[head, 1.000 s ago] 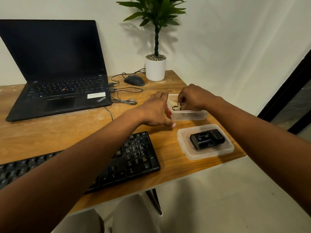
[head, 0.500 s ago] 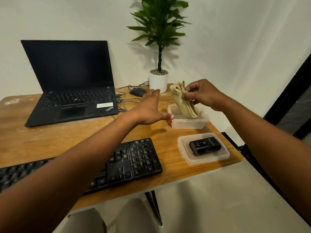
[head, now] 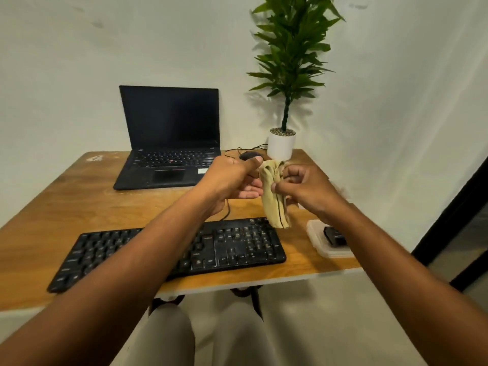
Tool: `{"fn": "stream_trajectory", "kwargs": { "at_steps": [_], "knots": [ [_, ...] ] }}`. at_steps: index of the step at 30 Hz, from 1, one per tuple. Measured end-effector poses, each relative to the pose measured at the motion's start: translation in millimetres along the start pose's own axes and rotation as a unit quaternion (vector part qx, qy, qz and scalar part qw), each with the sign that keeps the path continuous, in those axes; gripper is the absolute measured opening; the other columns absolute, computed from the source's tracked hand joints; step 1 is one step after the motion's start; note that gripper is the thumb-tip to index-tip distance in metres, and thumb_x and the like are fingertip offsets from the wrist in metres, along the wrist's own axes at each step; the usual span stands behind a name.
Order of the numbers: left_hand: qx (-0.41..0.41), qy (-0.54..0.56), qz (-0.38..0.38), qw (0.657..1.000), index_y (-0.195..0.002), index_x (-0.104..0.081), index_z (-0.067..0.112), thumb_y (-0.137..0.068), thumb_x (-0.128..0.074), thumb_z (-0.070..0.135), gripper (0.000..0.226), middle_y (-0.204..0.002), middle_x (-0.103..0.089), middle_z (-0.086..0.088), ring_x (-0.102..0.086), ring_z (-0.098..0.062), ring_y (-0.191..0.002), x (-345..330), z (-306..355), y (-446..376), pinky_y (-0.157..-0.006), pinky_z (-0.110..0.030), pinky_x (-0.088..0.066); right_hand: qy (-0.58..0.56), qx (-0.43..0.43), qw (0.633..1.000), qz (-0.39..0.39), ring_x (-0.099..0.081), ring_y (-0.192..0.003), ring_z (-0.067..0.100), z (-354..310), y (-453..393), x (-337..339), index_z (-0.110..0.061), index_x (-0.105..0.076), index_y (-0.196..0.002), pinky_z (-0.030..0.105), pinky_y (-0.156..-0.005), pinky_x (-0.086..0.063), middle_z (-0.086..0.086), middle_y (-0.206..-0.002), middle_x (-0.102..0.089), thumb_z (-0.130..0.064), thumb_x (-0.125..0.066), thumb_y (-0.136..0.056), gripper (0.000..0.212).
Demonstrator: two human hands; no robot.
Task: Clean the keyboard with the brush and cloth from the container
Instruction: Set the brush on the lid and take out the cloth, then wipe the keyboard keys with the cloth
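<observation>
A small office or home desk corner: a wooden table (head: 66,207) against a plain white wall carries an open laptop (head: 171,138) at 12 o'clock, a keyboard (head: 237,244), a mouse (head: 248,155) and a potted plant (head: 282,143) at 1 o'clock.

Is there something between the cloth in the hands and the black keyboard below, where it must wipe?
Nothing visible does. The cloth, pinched by the left hand and right hand, hangs in the air over the right end of the keyboard; its keys there are bare.
</observation>
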State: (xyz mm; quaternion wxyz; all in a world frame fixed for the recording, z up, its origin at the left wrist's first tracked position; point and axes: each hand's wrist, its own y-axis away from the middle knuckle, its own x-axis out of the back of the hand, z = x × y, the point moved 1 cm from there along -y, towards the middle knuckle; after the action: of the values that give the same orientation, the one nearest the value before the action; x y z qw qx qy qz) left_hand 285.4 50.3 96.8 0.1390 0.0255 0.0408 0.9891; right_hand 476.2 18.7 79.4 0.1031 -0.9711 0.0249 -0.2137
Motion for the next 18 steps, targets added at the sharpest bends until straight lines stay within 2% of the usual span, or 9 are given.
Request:
{"fn": "stream_trajectory", "kwargs": {
  "at_steps": [2, 4, 6, 9, 12, 15, 18],
  "knots": [
    [0.025, 0.01, 0.015, 1.0, -0.103, -0.071, -0.007, -0.097, -0.072, 0.037, 0.044, -0.089, -0.076, -0.025, -0.077, -0.029, -0.076, 10, -6, 12, -0.069, -0.033, -0.065, 0.019, 0.017, 1.0, -0.016, -0.074, -0.073, 0.017, -3, 9, -18, -0.006, -0.072, -0.1, 0.03, -0.059, -0.058, 0.006, -0.082, -0.077, -0.005, -0.075, -0.087, 0.013],
    [0.035, 0.01, 0.037, 0.999, -0.101, -0.071, -0.008, -0.095, -0.074, 0.033, 0.042, -0.086, -0.076, -0.026, -0.076, -0.029, -0.071, 17, -11, 22, -0.067, -0.033, -0.065, 0.047, 0.024, 0.998, -0.028, -0.075, -0.081, 0.027, -5, 14, -34, -0.012, -0.073, -0.096, 0.043, -0.065, -0.062, 0.008, -0.085, -0.077, -0.01, -0.076, -0.086, 0.01],
    [0.034, 0.003, 0.056, 0.998, -0.099, -0.072, -0.008, -0.093, -0.077, 0.026, 0.035, -0.084, -0.076, -0.025, -0.076, -0.028, -0.069, 26, -17, 29, -0.066, -0.032, -0.065, 0.056, 0.019, 0.997, -0.041, -0.075, -0.084, 0.028, -7, 16, -48, -0.018, -0.075, -0.095, 0.05, -0.071, -0.062, 0.005, -0.088, -0.078, -0.018, -0.077, -0.086, 0.009],
    [0.035, -0.013, 0.071, 0.997, -0.099, -0.073, -0.009, -0.09, -0.078, 0.011, 0.022, -0.082, -0.077, -0.021, -0.077, -0.028, -0.072, 41, -20, 35, -0.066, -0.033, -0.065, 0.028, 0.003, 0.998, -0.056, -0.076, -0.091, 0.021, -16, 19, -63, -0.019, -0.078, -0.097, 0.046, -0.073, -0.065, 0.002, -0.094, -0.079, -0.032, -0.072, -0.094, 0.014],
    [0.038, -0.03, 0.073, 0.996, -0.097, -0.072, -0.011, -0.089, -0.073, 0.0, 0.014, -0.085, -0.077, -0.021, -0.078, -0.027, -0.073, 55, -17, 40, -0.065, -0.033, -0.065, 0.019, 0.002, 0.999, -0.047, -0.076, -0.088, 0.021, -26, 19, -72, -0.012, -0.077, -0.096, 0.039, -0.069, -0.062, 0.004, -0.093, -0.079, -0.026, -0.063, -0.102, 0.02],
    [0.022, -0.067, 0.064, 0.995, -0.091, -0.072, -0.006, -0.09, -0.068, 0.0, 0.007, -0.086, -0.078, -0.019, -0.078, -0.025, -0.073, 67, -11, 45, -0.063, -0.032, -0.065, 0.013, -0.003, 0.999, -0.035, -0.076, -0.081, 0.017, -36, 18, -74, -0.005, -0.075, -0.097, 0.035, -0.067, -0.06, 0.005, -0.089, -0.079, -0.02, -0.059, -0.104, 0.023],
    [0.003, -0.096, 0.04, 0.995, -0.084, -0.067, 0.003, -0.092, -0.062, 0.004, 0.01, -0.085, -0.077, -0.012, -0.077, -0.023, -0.079, 81, -7, 47, -0.066, -0.03, -0.061, -0.04, -0.029, 0.998, -0.038, -0.074, -0.083, 0.012, -47, 18, -75, -0.01, -0.074, -0.097, 0.027, -0.069, -0.058, -0.002, -0.087, -0.079, -0.021, -0.054, -0.105, 0.025]
  ]
}}
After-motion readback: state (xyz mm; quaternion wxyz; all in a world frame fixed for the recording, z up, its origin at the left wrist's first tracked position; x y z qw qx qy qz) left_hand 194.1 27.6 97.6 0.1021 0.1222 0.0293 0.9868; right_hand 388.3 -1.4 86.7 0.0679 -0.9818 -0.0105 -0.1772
